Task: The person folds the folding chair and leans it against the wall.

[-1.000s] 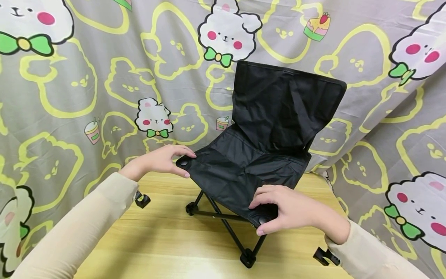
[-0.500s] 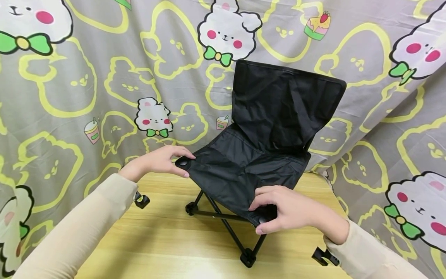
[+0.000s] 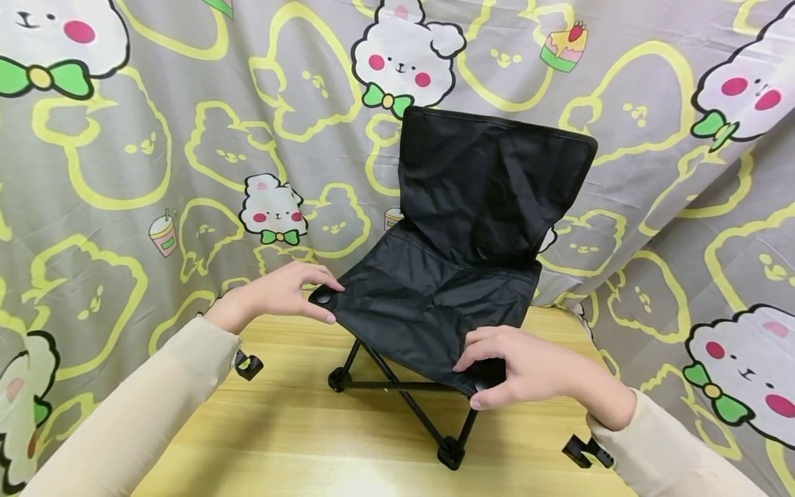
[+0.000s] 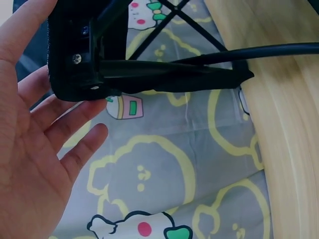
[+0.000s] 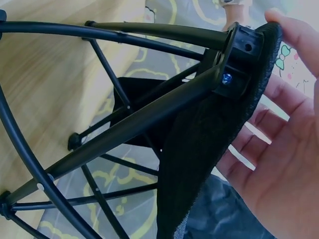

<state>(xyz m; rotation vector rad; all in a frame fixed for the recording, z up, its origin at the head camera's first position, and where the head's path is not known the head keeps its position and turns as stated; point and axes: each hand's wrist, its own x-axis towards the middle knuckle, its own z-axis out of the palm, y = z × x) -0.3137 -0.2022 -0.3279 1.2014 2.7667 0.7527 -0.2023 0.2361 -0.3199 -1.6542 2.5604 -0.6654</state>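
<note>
Head view: between left hand (image 3: 282,291) and right hand (image 3: 537,362) sits the black chair (image 3: 428,293), front corners (image 3: 324,298) in their grip.

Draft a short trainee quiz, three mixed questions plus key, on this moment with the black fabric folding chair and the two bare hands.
1. True or false: the black fabric folding chair lies folded flat.
2. Which part of it does the bare right hand touch?
3. Fill in: the white cartoon animals on the grey patterned fabric curtain wear ___ bow ties.

Key: 1 false; 2 front seat corner; 3 green.
</note>
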